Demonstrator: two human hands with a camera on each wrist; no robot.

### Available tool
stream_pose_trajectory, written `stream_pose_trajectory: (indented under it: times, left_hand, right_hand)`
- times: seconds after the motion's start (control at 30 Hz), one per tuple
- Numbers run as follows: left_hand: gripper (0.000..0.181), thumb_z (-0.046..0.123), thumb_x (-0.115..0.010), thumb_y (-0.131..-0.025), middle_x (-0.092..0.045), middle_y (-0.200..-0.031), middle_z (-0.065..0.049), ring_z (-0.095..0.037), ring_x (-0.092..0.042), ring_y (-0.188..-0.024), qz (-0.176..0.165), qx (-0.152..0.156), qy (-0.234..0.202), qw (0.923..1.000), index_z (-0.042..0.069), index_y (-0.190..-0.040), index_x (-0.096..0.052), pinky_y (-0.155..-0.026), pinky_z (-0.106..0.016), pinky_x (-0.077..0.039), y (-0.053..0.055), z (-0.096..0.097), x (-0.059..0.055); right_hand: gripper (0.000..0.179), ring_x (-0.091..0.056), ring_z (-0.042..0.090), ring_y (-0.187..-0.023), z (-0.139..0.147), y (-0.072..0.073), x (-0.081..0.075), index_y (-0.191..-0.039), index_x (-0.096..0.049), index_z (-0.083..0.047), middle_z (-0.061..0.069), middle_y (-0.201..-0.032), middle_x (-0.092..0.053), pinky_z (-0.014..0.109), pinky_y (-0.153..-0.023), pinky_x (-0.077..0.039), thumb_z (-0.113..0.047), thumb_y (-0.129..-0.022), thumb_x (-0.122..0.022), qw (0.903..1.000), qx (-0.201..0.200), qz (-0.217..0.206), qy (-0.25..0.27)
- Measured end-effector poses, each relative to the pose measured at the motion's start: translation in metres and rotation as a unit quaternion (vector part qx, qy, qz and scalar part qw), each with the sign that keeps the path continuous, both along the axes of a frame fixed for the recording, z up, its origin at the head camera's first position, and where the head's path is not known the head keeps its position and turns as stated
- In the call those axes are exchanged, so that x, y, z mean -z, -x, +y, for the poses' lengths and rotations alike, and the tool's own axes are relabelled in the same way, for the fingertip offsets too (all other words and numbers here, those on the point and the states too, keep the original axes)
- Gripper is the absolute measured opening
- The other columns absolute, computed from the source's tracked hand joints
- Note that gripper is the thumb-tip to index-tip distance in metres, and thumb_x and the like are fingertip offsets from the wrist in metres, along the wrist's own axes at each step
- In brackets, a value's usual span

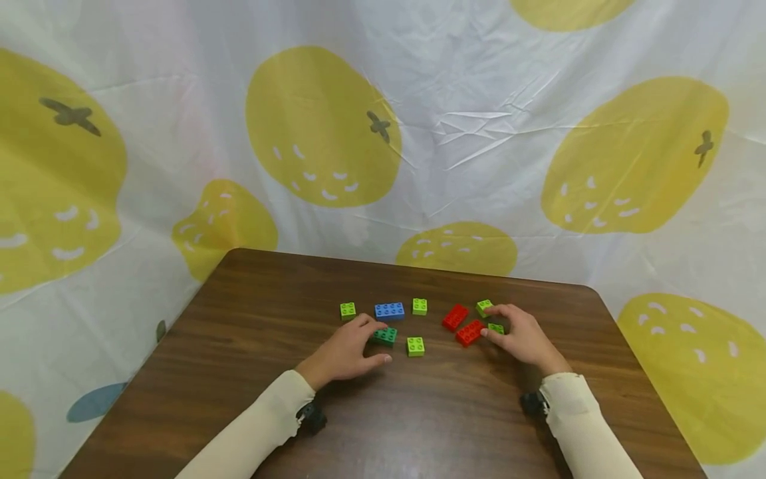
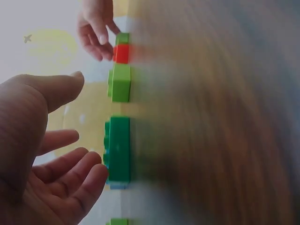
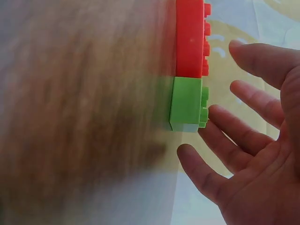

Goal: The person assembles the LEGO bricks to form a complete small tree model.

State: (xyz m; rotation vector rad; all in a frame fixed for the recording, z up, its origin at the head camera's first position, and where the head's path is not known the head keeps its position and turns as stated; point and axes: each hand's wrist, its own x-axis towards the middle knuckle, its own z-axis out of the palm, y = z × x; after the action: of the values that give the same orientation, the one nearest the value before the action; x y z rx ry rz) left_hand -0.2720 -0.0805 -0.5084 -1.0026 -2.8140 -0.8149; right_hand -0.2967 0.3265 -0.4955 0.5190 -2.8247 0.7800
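Observation:
My left hand (image 1: 347,349) is beside a dark green brick (image 1: 385,336), fingers over its left end and thumb spread apart. In the left wrist view the fingertips are right at the studs of that dark green brick (image 2: 120,150), and nothing is gripped. On the other side, my right hand (image 1: 522,334) hovers over a light green brick (image 1: 495,328), its fingers spread. The right wrist view has this light green brick (image 3: 186,101) standing against a red brick (image 3: 190,37), with the loosely bent fingers near its studs.
Farther back lie a blue brick (image 1: 389,311) and light green bricks, one at the left (image 1: 348,311). Another light green brick (image 1: 415,346) sits between the hands. A second red brick (image 1: 455,317) lies behind the first. A patterned curtain (image 1: 467,159) hangs behind the wooden table (image 1: 431,426).

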Motion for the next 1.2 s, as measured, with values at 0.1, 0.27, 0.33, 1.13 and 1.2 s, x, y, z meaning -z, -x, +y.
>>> stream_pose_trajectory:
  times: [0.1, 0.27, 0.33, 1.13, 1.2]
  left_hand:
    - [0.058, 0.043, -0.077, -0.097, -0.063, -0.126, -0.007, -0.018, -0.064, -0.107, -0.011, 0.007, -0.015, 0.9998, 0.010, -0.143, -0.062, -0.093, -0.040, -0.057, 0.000, 0.008, 0.003]
    - [0.054, 0.038, -0.078, -0.097, -0.066, -0.123, -0.007, -0.016, -0.065, -0.104, -0.026, 0.015, -0.034, 0.9990, 0.009, -0.140, -0.064, -0.087, -0.034, -0.057, 0.001, 0.023, 0.007]
    - [0.053, 0.038, -0.078, -0.097, -0.066, -0.121, -0.007, -0.016, -0.065, -0.102, -0.034, 0.013, -0.042, 0.9985, 0.009, -0.139, -0.065, -0.086, -0.032, -0.057, 0.001, 0.028, 0.006]
    - [0.045, 0.026, -0.082, -0.093, -0.074, -0.130, -0.008, -0.021, -0.072, -0.113, -0.085, -0.049, -0.045, 0.9941, 0.007, -0.133, -0.070, -0.097, -0.038, -0.058, 0.014, 0.068, 0.012]
    - [0.042, 0.024, -0.082, -0.093, -0.075, -0.127, -0.006, -0.023, -0.069, -0.121, -0.073, -0.051, -0.037, 0.9954, 0.008, -0.130, -0.072, -0.104, -0.041, -0.055, 0.015, 0.071, 0.014]
  right_hand:
    - [0.046, -0.066, 0.045, -0.122, 0.001, 0.001, 0.001, -0.132, -0.068, -0.001, 0.022, -0.131, -0.070, 0.064, -0.104, -0.050, -0.022, -0.094, -0.082, 0.9999, 0.001, -0.013, 0.004]
    - [0.045, -0.067, 0.044, -0.123, 0.002, 0.005, 0.004, -0.132, -0.068, -0.001, 0.023, -0.132, -0.070, 0.064, -0.105, -0.050, -0.021, -0.095, -0.081, 0.9991, 0.001, -0.041, 0.014]
    - [0.045, -0.067, 0.043, -0.122, 0.003, 0.007, 0.005, -0.132, -0.068, 0.000, 0.022, -0.131, -0.071, 0.063, -0.105, -0.050, -0.021, -0.095, -0.080, 0.9985, 0.000, -0.052, 0.017]
    - [0.037, -0.067, 0.041, -0.119, 0.007, 0.013, 0.007, -0.127, -0.073, -0.005, 0.020, -0.128, -0.073, 0.059, -0.100, -0.052, -0.010, -0.090, -0.079, 0.9970, -0.005, -0.077, -0.011]
    - [0.037, -0.068, 0.041, -0.118, 0.007, 0.012, 0.007, -0.126, -0.074, -0.005, 0.019, -0.126, -0.074, 0.058, -0.100, -0.053, -0.009, -0.089, -0.079, 0.9971, -0.005, -0.075, -0.013]
